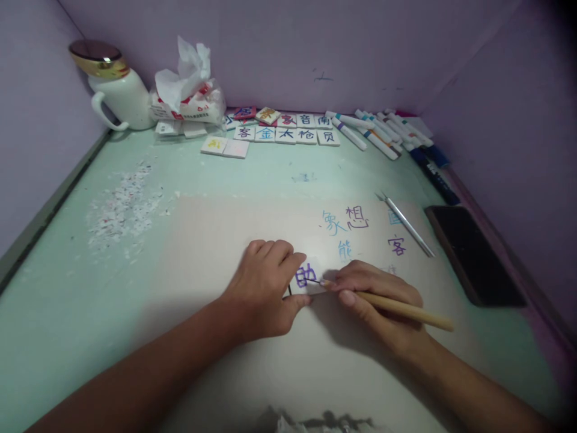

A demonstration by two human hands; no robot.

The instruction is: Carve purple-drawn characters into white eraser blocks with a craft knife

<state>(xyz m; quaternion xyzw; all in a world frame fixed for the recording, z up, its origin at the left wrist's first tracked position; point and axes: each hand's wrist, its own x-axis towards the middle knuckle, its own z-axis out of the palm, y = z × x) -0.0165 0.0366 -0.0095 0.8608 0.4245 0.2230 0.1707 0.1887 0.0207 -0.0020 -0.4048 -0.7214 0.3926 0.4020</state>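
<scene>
On the pale sheet (252, 379) — grips a wooden-handled tool (410, 311) in the right hand (383, 296), thin tip at a small white tile (312, 288), boldly purple-lettered; pinches its edges mid-sheet with the left hand (265, 288) — before more lettered tiles (286, 135) farther back.

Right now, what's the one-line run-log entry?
left hand: fingers steady white tile | right hand: grips wooden-handled tool, tip at tile's purple character | right side: phone
</scene>
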